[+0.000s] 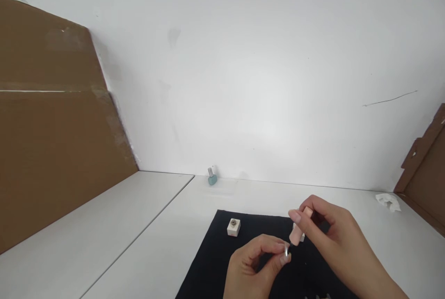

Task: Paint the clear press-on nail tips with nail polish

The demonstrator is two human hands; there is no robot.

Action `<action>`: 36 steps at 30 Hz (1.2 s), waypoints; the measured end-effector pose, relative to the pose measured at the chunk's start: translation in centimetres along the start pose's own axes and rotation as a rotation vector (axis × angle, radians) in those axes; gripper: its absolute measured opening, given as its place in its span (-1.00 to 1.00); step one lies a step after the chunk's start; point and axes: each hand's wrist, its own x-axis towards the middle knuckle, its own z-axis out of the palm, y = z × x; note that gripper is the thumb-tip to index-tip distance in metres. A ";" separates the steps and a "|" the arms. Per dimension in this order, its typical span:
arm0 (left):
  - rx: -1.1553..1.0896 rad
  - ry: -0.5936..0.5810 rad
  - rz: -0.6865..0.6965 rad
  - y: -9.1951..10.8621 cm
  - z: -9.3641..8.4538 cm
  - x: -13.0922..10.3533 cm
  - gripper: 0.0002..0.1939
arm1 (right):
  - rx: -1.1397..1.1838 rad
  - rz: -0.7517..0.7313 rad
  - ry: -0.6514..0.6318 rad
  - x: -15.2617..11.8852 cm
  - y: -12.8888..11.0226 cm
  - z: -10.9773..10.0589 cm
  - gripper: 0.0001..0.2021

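Observation:
My left hand (257, 264) is closed, pinching a small shiny silver piece (287, 249) between thumb and fingertips. Held between the thumb and fingers of my right hand (333, 232) is a pink-handled tool (296, 234), tilted down to the left. Its short dark tip reaches the silver piece or lies just beside it; I cannot tell whether they touch. Both hands are above a black mat (215, 243). Behind the pink handle, a small white object is partly hidden. A white block (233, 228) with a small round metal part (233, 222) on top stands on the mat, beyond my left hand.
A teal object with a silver stem (212, 177) stands at the back by the white wall (260, 81). Crumpled white tissue (388, 201) lies at the right. Brown cardboard (52, 141) borders the left side, with more cardboard (426, 169) at the right. The table (104, 225) is white.

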 end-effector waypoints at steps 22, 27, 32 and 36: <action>-0.216 -0.059 -0.314 0.7 0.3 0.3 -0.64 | 0.005 0.011 0.030 0.4 0.7 0.0 -0.57; -0.217 -0.056 -0.316 0.7 0.4 0.3 -0.63 | -0.028 -0.009 0.095 0.6 0.6 0.2 -0.57; -0.145 -0.017 -0.281 0.5 0.1 0.6 -0.66 | -0.010 -0.006 0.044 0.3 0.3 0.1 -0.57; -0.124 -0.022 -0.276 0.8 0.3 0.5 -0.69 | -0.025 -0.033 -0.008 0.1 0.1 0.5 -0.61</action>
